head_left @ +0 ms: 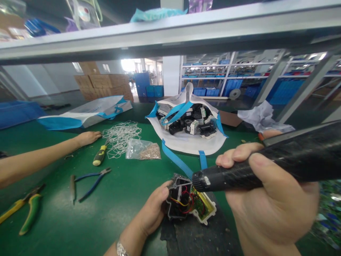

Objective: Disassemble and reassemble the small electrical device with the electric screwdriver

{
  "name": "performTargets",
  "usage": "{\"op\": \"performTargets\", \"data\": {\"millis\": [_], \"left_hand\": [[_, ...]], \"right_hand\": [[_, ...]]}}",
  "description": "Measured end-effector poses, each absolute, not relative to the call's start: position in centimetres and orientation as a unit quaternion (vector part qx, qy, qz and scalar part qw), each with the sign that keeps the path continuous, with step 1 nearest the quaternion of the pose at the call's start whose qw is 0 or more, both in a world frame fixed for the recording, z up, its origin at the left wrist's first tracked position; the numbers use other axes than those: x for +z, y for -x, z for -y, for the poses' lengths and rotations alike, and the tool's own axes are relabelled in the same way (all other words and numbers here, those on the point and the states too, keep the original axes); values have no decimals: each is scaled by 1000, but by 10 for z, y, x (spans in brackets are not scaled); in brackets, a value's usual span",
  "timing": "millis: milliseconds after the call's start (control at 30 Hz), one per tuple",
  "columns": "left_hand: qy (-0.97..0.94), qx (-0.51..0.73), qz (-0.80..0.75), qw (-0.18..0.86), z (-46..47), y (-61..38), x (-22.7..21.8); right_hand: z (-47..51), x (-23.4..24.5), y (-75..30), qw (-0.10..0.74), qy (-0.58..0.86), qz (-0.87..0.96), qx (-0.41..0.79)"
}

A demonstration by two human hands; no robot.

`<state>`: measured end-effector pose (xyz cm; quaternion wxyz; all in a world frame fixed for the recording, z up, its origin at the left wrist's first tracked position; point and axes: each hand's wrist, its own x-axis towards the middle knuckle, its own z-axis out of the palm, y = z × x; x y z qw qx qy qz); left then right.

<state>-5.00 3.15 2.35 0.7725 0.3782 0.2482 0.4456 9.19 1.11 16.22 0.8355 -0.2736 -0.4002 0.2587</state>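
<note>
My right hand (274, 199) is wrapped round a black electric screwdriver (223, 178), which lies nearly level and points left. Its thin bit reaches over the upper edge of an opened black housing (173, 204). Fingers of my left hand (156, 202) grip that housing by its left side. Red and yellow wires run from it to a pale half-shell (209, 213) with a green circuit board inside, lying alongside. Both halves rest on a dark mat (197, 238). Whether the bit sits in a screw cannot be made out.
Behind stands a white bag (183, 142) of black-and-white units. Left of it lie a bag of screws (150, 152), tangled white cords (122, 135), a screwdriver (99, 155), blue-handled cutters (92, 181) and yellow-green pliers (33, 209). Another person's hand (89, 138) rests near the cords. A shelf (170, 30) spans overhead.
</note>
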Motion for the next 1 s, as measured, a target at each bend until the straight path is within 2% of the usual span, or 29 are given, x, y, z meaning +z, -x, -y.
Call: {"op": "performTargets", "data": {"millis": [267,600,1000], "left_hand": [[-421,444,-259,748,-28,49,35],[-540,455,-334,625,-27,52,34],[-483,499,-355,625,-35,60,27]], "right_hand": [[-10,160,-93,823,275,419,267],[-6,166,-103,786,334,438,280],[-10,150,-109,624,443,530,364]]}}
